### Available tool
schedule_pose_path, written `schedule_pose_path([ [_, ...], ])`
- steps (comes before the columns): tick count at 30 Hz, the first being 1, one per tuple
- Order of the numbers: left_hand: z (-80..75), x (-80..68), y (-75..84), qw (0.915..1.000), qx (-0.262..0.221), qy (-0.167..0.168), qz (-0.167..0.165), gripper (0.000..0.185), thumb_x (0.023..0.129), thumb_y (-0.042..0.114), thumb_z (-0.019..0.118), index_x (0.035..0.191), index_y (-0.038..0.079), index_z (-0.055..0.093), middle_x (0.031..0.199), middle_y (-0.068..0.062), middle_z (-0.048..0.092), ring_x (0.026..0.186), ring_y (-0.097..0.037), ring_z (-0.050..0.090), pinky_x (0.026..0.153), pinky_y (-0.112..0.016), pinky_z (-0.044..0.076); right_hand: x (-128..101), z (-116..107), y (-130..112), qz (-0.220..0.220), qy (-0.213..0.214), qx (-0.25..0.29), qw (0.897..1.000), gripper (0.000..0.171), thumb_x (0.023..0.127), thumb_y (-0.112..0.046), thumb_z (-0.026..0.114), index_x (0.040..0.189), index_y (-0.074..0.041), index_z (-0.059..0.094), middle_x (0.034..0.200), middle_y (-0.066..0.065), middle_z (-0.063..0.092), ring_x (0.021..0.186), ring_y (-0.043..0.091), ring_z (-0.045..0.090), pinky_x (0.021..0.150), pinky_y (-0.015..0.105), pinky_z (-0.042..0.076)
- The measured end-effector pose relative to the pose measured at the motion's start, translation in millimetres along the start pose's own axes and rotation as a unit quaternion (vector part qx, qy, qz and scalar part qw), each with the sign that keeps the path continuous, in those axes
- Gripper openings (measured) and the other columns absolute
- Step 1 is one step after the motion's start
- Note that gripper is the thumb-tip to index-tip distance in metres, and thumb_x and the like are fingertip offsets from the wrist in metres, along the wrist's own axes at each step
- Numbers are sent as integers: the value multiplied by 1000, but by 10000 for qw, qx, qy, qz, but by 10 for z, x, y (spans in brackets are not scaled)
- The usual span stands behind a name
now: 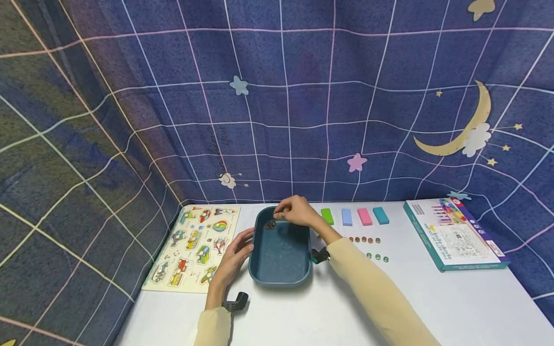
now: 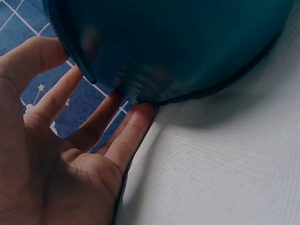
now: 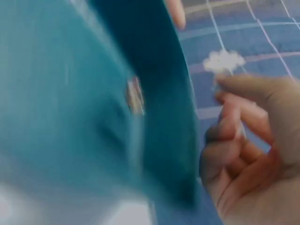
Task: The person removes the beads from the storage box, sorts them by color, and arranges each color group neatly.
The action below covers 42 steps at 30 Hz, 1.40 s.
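A dark teal plastic bin [image 1: 280,254] stands on the white table. Inside it, near the far left corner, lies a small cluster of brownish round pieces [image 1: 270,224], blurred in the right wrist view. My left hand [image 1: 235,259] rests against the bin's left side, with its fingers [image 2: 129,136] fairly straight and their tips at the outer wall. Over the bin's far end is my right hand [image 1: 296,211], its thumb and index fingertips together and the other fingers curled. I cannot tell whether a small piece is between those fingertips.
Right of the bin lie a row of reddish-brown discs [image 1: 364,240] and a row of green discs [image 1: 378,257]. Behind them are green, blue, pink [image 1: 365,216] and teal blocks. A picture puzzle board [image 1: 190,250] lies left, a flat box [image 1: 454,235] right. A patterned curtain [image 1: 303,120] hangs behind.
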<state>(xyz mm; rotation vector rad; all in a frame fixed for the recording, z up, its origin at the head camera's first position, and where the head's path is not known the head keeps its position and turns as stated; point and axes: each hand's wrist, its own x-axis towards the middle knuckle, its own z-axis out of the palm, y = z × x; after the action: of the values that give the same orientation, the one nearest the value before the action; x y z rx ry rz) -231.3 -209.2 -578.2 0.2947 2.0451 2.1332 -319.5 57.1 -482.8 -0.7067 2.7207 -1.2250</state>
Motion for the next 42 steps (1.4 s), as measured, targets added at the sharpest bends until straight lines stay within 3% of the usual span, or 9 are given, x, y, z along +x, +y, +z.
schedule_pose_path([
  [5,0,2,15,10000,39,26,1,56,104,11,60,158,10,45,164,-22,43,142,-25,50,110,-21,51,-378,-477,236,83,477,-21,9988,17,95,-28,80,107,-17,83,71,0,66,62,12,48,59,26,40],
  [10,-5,-14,31,10000,71,30,-53,57,104,12,61,159,11,45,165,-20,43,146,-31,47,110,-21,51,-964,-819,661,532,820,-34,9952,20,95,-24,79,109,-10,82,74,3,65,63,13,50,58,26,42],
  [16,-23,-14,25,9999,88,133,-23,57,104,12,61,158,10,46,164,-21,44,141,-21,52,110,-20,51,-1632,-1068,1223,978,1243,-304,9870,22,95,-20,78,110,-4,80,72,5,67,56,7,50,51,25,42],
  [21,-38,-19,19,9999,110,85,45,57,105,12,60,159,7,44,164,-24,42,138,-17,53,110,-19,50,-1986,-1147,1530,1076,1447,-560,9820,17,94,-16,77,104,-3,81,67,-1,63,57,4,46,54,23,40],
  [26,-33,-23,11,9999,93,62,-7,58,104,12,60,160,7,43,165,-23,41,142,-22,49,110,-19,50,-2135,-1158,1651,1169,1403,-663,9809,15,93,-17,78,101,-4,81,68,-3,60,60,3,45,57,22,38],
  [32,-20,-38,17,9999,89,74,-35,57,104,13,60,160,11,44,166,-20,42,148,-29,45,113,-23,49,-2154,-1166,1673,1193,1272,-846,9810,12,94,-15,77,101,-7,81,68,-3,58,60,4,43,59,23,35],
  [39,1,-23,9,9999,49,97,-5,57,104,12,60,159,9,44,165,-21,43,142,-21,50,110,-20,51,-2167,-1203,1722,1187,1073,-763,9842,13,93,-12,77,104,-7,81,68,-2,58,60,4,44,60,23,37],
  [42,8,-20,4,10000,38,75,-22,57,105,13,60,159,9,44,165,-21,42,145,-25,48,110,-19,50,-2172,-1247,1700,1247,984,-613,9854,19,91,-7,73,109,-4,79,69,-1,61,57,4,47,56,22,39],
])
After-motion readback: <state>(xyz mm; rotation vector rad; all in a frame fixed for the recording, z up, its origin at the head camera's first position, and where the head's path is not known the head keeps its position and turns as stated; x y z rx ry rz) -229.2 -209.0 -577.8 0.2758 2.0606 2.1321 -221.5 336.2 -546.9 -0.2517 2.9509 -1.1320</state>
